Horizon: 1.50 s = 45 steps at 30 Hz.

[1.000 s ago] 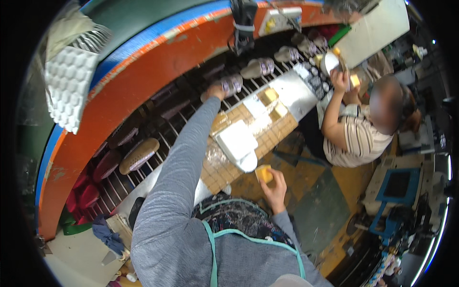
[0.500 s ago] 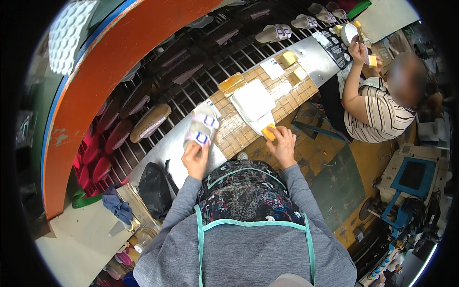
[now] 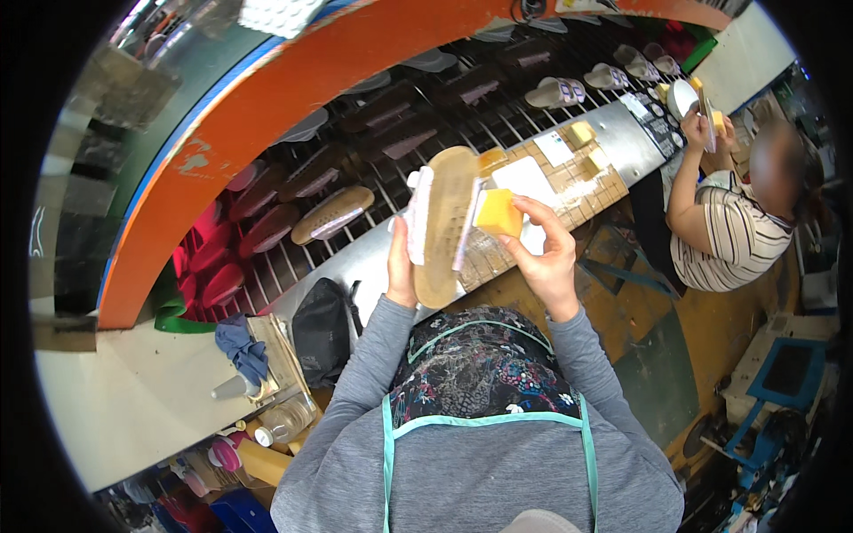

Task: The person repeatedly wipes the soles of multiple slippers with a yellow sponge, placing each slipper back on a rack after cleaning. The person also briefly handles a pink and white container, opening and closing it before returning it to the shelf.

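Observation:
My left hand (image 3: 402, 271) grips a sandal (image 3: 447, 222) by its side, raised above the bench with its brown underside turned toward me. Pale strap parts show at both edges of the sole. A yellow sponge block (image 3: 498, 213) is pinched between the thumb and fingers of my right hand (image 3: 548, 258), close beside the sandal's right edge. I cannot tell whether sponge and sandal touch. Behind the sponge, a white tray-like pad (image 3: 526, 182) lies on the tan patterned board (image 3: 484, 266), partly hidden by my right hand.
A rack of metal bars (image 3: 382, 206) carries several soles and sandals (image 3: 555, 92) beneath an orange arch (image 3: 204, 169). To the right, a co-worker in a striped top (image 3: 733, 226) holds a sole and a yellow sponge. A black bag (image 3: 322, 324) and a blue cloth (image 3: 242, 346) are at left.
My left hand has lifted the sandal off the bench and turned its underside toward me. The sponge in my right hand has risen from the white pad to beside the sandal. The view has shifted.

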Tool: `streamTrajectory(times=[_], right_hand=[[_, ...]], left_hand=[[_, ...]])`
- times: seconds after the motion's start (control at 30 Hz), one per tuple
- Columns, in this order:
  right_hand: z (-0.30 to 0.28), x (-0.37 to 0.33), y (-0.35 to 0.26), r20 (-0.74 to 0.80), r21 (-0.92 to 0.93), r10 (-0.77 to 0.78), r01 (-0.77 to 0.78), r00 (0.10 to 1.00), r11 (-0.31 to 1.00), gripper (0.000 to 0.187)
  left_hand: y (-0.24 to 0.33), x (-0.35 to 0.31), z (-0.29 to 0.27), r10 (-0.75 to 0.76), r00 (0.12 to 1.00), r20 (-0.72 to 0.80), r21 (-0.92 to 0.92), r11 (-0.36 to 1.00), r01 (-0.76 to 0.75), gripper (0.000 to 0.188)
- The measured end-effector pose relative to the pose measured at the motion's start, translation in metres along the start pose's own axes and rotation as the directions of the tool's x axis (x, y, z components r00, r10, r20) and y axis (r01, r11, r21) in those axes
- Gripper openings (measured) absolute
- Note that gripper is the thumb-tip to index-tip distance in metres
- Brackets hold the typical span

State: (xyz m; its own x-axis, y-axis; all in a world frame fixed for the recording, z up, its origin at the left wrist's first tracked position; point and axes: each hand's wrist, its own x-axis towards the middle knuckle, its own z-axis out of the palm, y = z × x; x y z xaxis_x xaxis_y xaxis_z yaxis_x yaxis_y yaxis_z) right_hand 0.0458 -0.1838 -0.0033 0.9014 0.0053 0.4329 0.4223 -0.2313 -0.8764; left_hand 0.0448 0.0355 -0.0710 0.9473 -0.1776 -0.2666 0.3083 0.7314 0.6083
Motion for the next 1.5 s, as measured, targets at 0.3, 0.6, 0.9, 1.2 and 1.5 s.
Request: streamTrajectory(times=[0.3, 0.6, 0.9, 1.2, 1.5], right_hand=[[0.035, -0.007, -0.063, 0.264, -0.215, -0.398, 0.456, 0.879, 0.864, 0.048], [0.057, 0.012, -0.074, 0.077, -0.063, -0.344, 0.348, 0.936, 0.935, 0.047], [0.052, 0.016, -0.079, 0.175, -0.111, -0.368, 0.389, 0.913, 0.914, 0.046], [0.035, 0.008, -0.073, 0.225, -0.155, -0.413, 0.450, 0.883, 0.879, 0.045], [0.018, -0.009, -0.074, 0.176, -0.158, -0.407, 0.434, 0.896, 0.887, 0.047]], left_hand=[[0.018, -0.070, 0.042, 0.169, 0.983, 0.077, -0.016, 0.986, -0.169, 0.069], [0.024, -0.092, 0.035, 0.220, 0.973, 0.074, 0.034, 0.974, -0.223, 0.070], [0.030, -0.094, 0.029, 0.227, 0.970, 0.082, 0.158, 0.958, -0.238, 0.066], [0.036, -0.079, 0.052, 0.183, 0.981, 0.069, 0.188, 0.963, -0.193, 0.065], [0.038, -0.043, 0.079, 0.187, 0.976, 0.108, 0.174, 0.963, -0.204, 0.065]])
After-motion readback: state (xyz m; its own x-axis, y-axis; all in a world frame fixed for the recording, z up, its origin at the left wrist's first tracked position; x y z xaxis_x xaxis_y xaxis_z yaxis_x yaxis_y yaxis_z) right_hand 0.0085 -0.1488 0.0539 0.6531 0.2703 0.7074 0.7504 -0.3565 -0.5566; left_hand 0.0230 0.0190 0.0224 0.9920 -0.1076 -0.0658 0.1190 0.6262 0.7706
